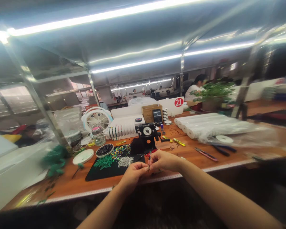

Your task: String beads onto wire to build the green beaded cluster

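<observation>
My left hand (133, 174) and my right hand (162, 161) meet over the front edge of the table, fingertips pinched close together. Between them is a small, thin dark piece, too small to name. Just behind lies a black mat (107, 171) bearing green tube-like pieces (104, 162), silvery beads (125, 161) and mixed coloured beads (119, 151). Red pieces (150, 153) are partly hidden behind my right hand. A black hand-crank device with a round dial (147, 130) stands beyond my hands.
A white dish of dark beads (105, 150) and a white lid (83, 156) stand left. A fan (97, 120) is behind them. Pliers (221, 150), tweezers (206, 154) and plastic-wrapped white rolls (205, 124) lie right. A person (194, 89) sits beyond a potted plant (212, 93).
</observation>
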### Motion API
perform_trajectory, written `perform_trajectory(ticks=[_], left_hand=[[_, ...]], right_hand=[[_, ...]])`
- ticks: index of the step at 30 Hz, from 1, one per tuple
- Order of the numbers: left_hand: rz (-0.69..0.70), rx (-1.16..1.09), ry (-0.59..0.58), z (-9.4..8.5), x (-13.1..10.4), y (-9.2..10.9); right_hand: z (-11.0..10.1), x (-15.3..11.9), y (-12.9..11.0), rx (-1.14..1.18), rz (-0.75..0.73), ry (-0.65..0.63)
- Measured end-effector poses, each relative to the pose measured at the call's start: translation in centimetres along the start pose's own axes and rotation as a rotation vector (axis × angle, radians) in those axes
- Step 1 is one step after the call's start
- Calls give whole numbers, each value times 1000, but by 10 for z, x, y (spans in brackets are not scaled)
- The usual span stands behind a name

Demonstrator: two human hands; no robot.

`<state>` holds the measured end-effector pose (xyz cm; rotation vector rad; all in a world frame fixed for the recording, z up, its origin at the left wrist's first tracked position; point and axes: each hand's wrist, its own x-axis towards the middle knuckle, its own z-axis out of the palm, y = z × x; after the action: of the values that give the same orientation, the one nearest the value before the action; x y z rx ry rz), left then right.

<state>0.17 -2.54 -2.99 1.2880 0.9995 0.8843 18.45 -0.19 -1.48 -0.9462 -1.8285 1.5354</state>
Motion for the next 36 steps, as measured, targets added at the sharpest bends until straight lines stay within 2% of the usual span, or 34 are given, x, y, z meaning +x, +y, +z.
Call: perform_trajectory(ticks=[12, 18, 22, 25, 33, 35, 36], left_hand=[[3, 9, -23, -4, 4, -7], [-17, -22, 8, -4, 4, -8], [-17, -29, 2, -2, 2, -6], [-25, -26, 6, -1, 1, -5], [-30, 3, 14, 3, 2, -3], [-23, 43, 18, 5, 1, -2], [-22, 62, 20, 5, 2, -1]], right_hand=[[-3, 2, -3, 161, 42, -112], [0, 0, -7, -37, 46, -35], [4, -2, -4, -249, -53, 47], [6, -3, -3, -289, -85, 87], [6, -5, -8, -434, -191, 36], [8, -5, -10, -484, -215, 75], [9, -4, -11, -504, -233, 134]])
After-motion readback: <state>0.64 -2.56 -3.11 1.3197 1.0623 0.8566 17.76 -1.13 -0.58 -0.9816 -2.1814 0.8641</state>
